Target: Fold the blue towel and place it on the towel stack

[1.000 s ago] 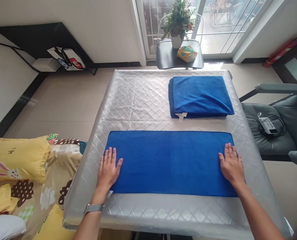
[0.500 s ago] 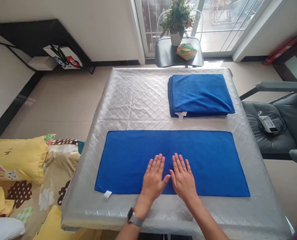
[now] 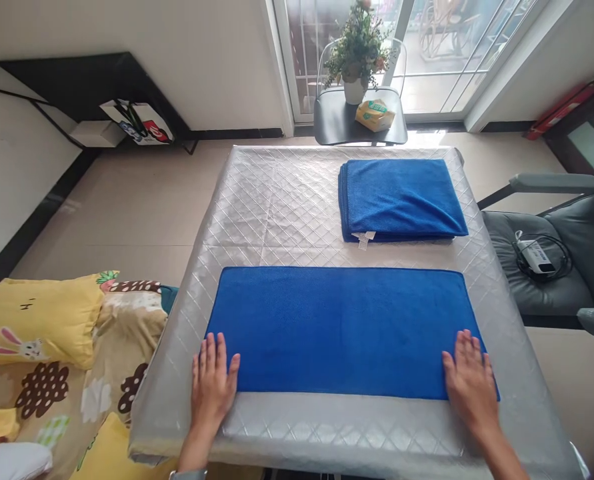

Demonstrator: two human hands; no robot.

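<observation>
A blue towel [image 3: 344,330] is spread flat, one long side laid along the near edge of the table [image 3: 277,200], which is covered with a quilted silver cloth. The left hand [image 3: 211,380] is laid flat at the towel's near left corner, fingers stretched out, the fingertips on the blue cloth and the palm on the silver cover. The right hand [image 3: 469,381] is pressed flat on the towel's near right corner in the same way. Nothing is gripped by either hand; both are fully opened, palms down. A stack of folded blue towels [image 3: 399,200] is seen at the far right corner of the table, well apart from the spread towel. A potted plant [image 3: 359,53] is set on a chair beyond the far edge.
</observation>
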